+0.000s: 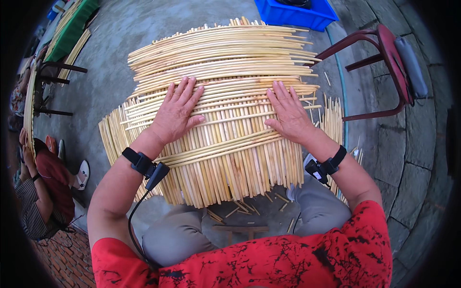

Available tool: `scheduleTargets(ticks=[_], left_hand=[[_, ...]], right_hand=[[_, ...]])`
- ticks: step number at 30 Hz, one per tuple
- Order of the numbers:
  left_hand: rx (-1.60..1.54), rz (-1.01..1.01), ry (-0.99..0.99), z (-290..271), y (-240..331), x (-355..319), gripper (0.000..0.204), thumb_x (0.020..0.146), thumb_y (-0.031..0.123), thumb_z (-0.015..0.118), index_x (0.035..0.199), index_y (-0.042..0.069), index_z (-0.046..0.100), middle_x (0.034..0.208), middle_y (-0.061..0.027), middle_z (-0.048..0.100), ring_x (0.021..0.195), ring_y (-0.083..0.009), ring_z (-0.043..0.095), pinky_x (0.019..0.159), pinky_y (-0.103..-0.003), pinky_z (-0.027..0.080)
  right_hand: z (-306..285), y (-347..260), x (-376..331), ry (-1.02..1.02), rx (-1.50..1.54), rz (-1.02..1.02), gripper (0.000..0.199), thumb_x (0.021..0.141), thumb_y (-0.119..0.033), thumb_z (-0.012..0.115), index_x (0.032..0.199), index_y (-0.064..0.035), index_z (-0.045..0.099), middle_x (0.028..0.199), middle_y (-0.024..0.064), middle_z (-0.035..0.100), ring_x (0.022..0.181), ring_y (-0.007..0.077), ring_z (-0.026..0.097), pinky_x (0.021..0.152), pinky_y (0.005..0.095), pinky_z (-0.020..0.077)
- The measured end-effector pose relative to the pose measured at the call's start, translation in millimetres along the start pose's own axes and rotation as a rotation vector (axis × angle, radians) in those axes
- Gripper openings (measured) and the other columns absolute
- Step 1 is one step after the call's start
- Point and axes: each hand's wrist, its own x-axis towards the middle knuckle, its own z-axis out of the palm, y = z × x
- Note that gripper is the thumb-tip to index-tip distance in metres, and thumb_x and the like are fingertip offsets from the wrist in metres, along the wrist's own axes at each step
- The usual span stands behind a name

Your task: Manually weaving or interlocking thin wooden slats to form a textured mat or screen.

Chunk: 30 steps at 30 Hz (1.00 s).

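Note:
Pale yellow cane-like sticks lie in front of me in two crossed layers. The lower sticks (230, 170) run toward and away from me, side by side. Across them lies an upper layer of sticks (216, 53), bunched densely at the far side, with a few more loosely spread ones (221, 146) nearer me. My left hand (177, 108) rests flat on the crosswise sticks at the left, fingers spread and pointing away. On the right, my right hand (289, 113) lies the same way, palm down on the sticks. Neither hand grips a stick.
A blue plastic bin (297, 14) stands beyond the sticks. To the right is a dark red metal-framed chair (384, 62). More upright sticks (332, 115) stand near my right knee; short offcuts (245, 207) litter the floor. Another person (48, 182) sits at the far left.

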Motion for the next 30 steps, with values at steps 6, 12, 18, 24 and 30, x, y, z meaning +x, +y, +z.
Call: scheduleTargets(ticks=[6,12,18,24,30], left_hand=[[0.016,0.000,-0.002,-2,6,0,0.073,0.088,0.057,0.035,0.142,0.009,0.023,0.147,-0.0168,0.019,0.138,-0.0321,0.013,0.112,-0.046,0.007],[-0.060,-0.014,0.003,0,8,2,0.068,0.090,0.048,0.041,0.142,0.008,0.024,0.146,-0.0197,0.020,0.137,-0.0331,0.014,0.112,-0.045,0.008],[-0.098,-0.018,0.049,1,2,5,0.068,0.090,0.047,0.042,0.142,0.008,0.023,0.147,-0.0184,0.018,0.138,-0.0328,0.013,0.112,-0.045,0.007],[-0.030,-0.129,0.203,-11,-30,28,0.064,0.092,0.046,0.040,0.142,0.011,0.023,0.147,-0.0180,0.018,0.138,-0.0323,0.012,0.112,-0.045,0.010],[0.000,-0.330,0.258,-12,-101,66,0.060,0.094,0.045,0.035,0.142,0.011,0.023,0.147,-0.0189,0.018,0.138,-0.0327,0.012,0.111,-0.044,0.011]], right_hand=[[0,12,5,0.003,0.005,0.036,0.075,0.087,-0.049,0.047,0.139,0.0009,0.025,0.146,0.0228,0.018,0.138,0.0332,0.012,0.112,0.0448,0.0086],[1,31,12,0.010,-0.020,0.079,0.075,0.089,-0.049,0.043,0.140,0.0013,0.023,0.146,0.0226,0.017,0.138,0.0325,0.011,0.112,0.0439,0.0067],[-5,33,16,-0.005,0.008,0.097,0.074,0.089,-0.049,0.043,0.140,-0.0007,0.023,0.147,0.0214,0.015,0.138,0.0312,0.010,0.112,0.0428,0.0054],[-14,28,12,0.015,-0.033,0.119,0.072,0.087,-0.046,0.049,0.139,-0.0018,0.026,0.147,0.0212,0.018,0.138,0.0322,0.013,0.112,0.0440,0.0095],[-14,14,8,0.012,-0.022,0.082,0.071,0.086,-0.043,0.051,0.139,-0.0011,0.028,0.146,0.0214,0.019,0.137,0.0330,0.014,0.111,0.0451,0.0094]])
